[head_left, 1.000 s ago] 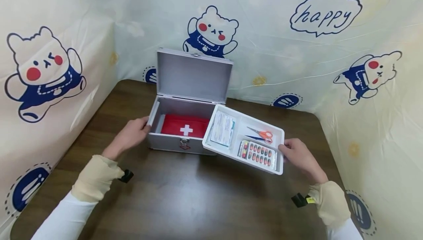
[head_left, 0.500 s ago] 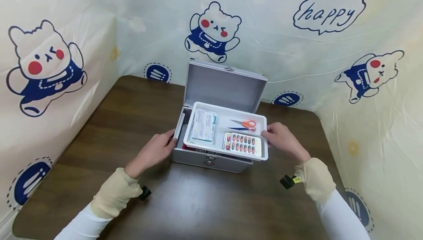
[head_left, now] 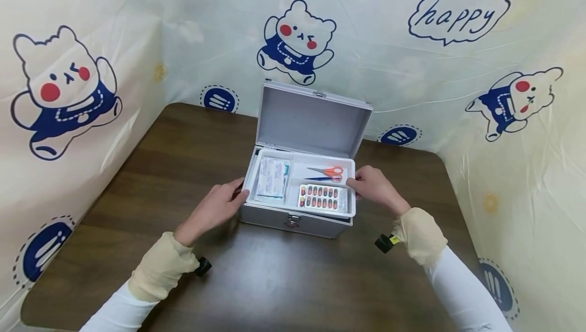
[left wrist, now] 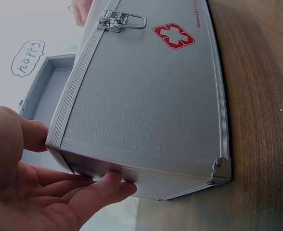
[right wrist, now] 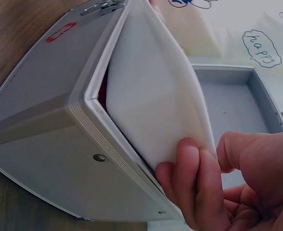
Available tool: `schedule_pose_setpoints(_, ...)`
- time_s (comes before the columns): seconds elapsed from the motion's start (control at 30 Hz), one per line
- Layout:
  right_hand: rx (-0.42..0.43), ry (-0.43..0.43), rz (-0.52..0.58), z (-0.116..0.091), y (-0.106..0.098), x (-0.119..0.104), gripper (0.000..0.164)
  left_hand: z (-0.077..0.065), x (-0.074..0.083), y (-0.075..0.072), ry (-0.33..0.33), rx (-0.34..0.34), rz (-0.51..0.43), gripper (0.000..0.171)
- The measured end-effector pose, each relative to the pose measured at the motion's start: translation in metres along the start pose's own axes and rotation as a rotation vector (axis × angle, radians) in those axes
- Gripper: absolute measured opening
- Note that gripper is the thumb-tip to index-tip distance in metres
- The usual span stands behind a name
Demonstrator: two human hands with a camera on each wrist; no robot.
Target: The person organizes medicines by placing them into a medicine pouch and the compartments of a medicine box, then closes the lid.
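Observation:
A silver first aid box (head_left: 270,217) stands on the table with its lid (head_left: 313,121) raised. My left hand (head_left: 212,209) grips the box's left wall, thumb at the top edge and fingers along the outer side. With my right hand (head_left: 376,188) I pinch the right rim of a white tray (head_left: 297,168) in the box's mouth. In the right wrist view the tray (right wrist: 153,82) is tilted, its right end above the box rim. It carries orange-handled scissors (head_left: 334,173), a slim blue item beside them, a capsule blister pack (head_left: 324,199) and flat white packets (head_left: 272,177).
The box stands on a brown wooden table (head_left: 265,281). Behind and at both sides hangs a pale printed cloth (head_left: 366,47), close behind the lid. A metal latch (head_left: 293,220) sits at the box's front edge.
The white tray has moved left and down into the box's mouth, covering the red pouch. The box shifted right, my left hand on its wall; my right hand came left with the tray.

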State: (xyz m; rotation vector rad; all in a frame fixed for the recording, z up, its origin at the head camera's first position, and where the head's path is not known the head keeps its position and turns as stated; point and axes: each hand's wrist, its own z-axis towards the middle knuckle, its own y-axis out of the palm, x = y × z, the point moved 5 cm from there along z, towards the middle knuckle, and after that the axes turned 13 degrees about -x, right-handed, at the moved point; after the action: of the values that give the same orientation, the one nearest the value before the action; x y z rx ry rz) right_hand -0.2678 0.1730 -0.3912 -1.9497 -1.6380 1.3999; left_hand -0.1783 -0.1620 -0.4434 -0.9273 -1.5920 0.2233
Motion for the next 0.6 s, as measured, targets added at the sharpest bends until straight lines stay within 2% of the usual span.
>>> schedule_pose_setpoints(0.3, -0.022, 0.052, 0.005, 0.0055, 0.0068, -0.0008, 0.032, 0.0033, 0.0007, 0.0006, 0.026, 0.006, -0.009, 0.049)
schedule_pose_setpoints(0.6, 0.008, 0.122, -0.207, 0.0079, 0.009, -0.001, 0.032, 0.0052, 0.0029, 0.0003, 0.022, 0.004, -0.007, 0.049)
